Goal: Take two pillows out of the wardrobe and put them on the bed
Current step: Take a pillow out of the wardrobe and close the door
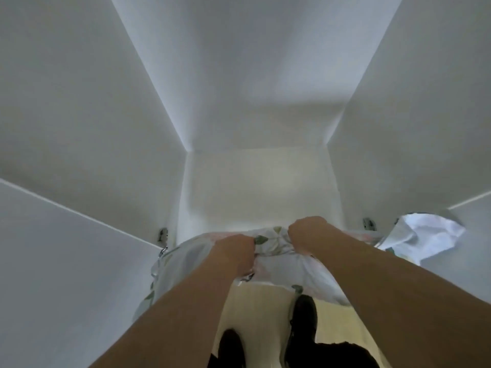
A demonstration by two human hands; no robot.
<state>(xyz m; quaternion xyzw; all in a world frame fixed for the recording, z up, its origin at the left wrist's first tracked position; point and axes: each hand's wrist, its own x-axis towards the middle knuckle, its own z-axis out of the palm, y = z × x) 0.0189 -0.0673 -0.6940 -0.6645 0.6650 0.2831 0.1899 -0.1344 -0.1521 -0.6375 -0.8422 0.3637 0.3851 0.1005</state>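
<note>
**Both hands grip a floral pillow at the wardrobe mouth**

The pillow (273,257), pale with green leaf and pink prints, sits at 6 o'clock, at the white wardrobe's (255,181) front edge. Left hand (235,252) and right hand (305,232) clench its bunched fabric. White cloth (422,239) lies at 3 o'clock.

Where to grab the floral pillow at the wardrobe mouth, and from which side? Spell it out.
Grip the floral pillow along its top edge, from the front, above. That edge is bunched and faces the person, and both the left hand and right hand already fist the fabric there. Its lower part hangs limp, giving no firm hold.
</note>
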